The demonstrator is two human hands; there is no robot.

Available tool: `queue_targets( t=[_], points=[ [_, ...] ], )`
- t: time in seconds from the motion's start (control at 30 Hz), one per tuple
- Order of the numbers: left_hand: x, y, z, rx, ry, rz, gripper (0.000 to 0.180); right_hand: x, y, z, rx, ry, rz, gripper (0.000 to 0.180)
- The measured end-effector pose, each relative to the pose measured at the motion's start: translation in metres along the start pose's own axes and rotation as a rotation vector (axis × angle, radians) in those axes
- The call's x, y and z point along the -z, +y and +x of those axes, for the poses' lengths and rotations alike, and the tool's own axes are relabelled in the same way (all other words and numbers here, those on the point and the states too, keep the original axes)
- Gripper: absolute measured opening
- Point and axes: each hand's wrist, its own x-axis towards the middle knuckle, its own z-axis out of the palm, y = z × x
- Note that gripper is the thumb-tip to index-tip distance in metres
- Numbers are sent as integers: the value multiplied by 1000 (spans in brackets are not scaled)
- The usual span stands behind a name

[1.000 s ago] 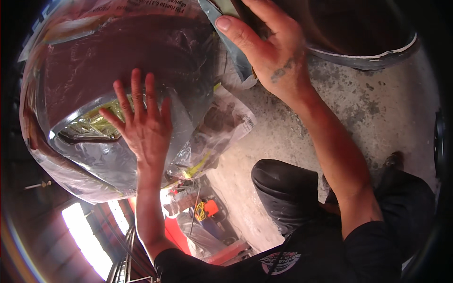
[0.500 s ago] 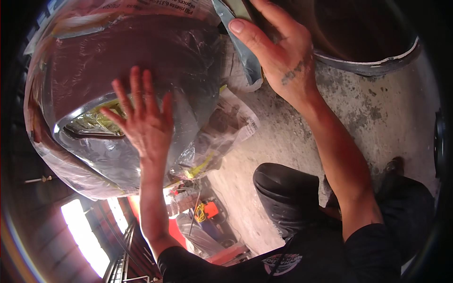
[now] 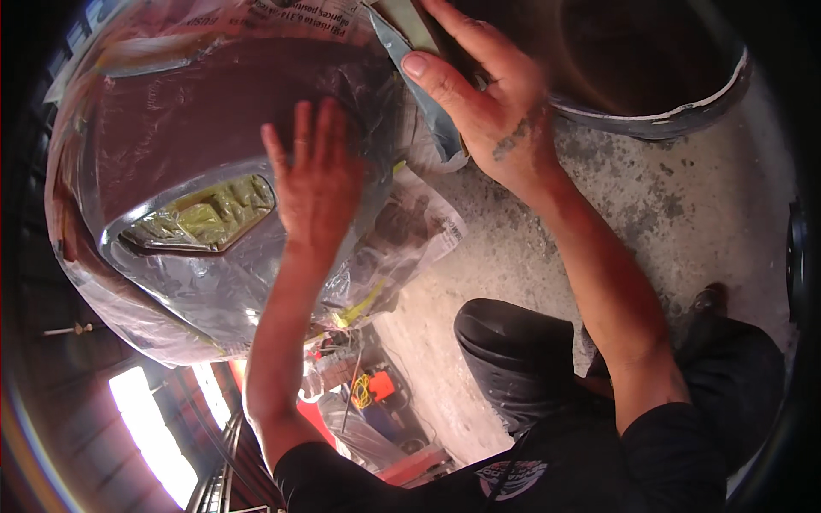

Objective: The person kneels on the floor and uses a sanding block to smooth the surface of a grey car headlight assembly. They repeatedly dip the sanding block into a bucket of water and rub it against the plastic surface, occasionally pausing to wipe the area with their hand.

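Observation:
My left hand [image 3: 321, 192] lies on a rounded dark maroon-grey vehicle body panel [image 3: 188, 107], fingers stretched and slightly apart, palm down and nothing held. Just left of it is a five-sided opening covered with yellow-green masking material [image 3: 205, 214]. My right hand [image 3: 496, 103] is higher up, back of the hand toward me, its thumb and forefinger extended. The thumb touches or overlaps a blue-grey strip [image 3: 419, 90] beside a flat grey-green piece [image 3: 404, 24]. The other right fingers are mostly hidden.
Clear plastic film and newspaper [image 3: 428, 214] skirt the panel. A large dark curved part [image 3: 650, 51] with a pale lower rim stands at upper right. Stained concrete floor [image 3: 633, 197] lies below. An orange item [image 3: 382, 384] with a yellow cord sits near my left arm.
My left hand has slid right across the panel, uncovering the masked opening. The view has shifted slightly; my right hand keeps its place beside the strip.

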Motion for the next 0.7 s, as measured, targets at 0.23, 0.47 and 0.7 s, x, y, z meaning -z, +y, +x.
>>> queue_targets(
  t=[0.23, 0.47, 0.7],
  points=[
    [7, -24, 9, 43, 42, 105, 65, 0, -2, -2, 20, 12, -27, 55],
    [-10, 14, -42, -79, -84, 58, 64, -20, 0, -25, -107, -49, -95, 57],
    [-7, -29, -159, 83, 16, -268, 63, -108, 26, -85, -168, -75, -88, 59]
  ],
)
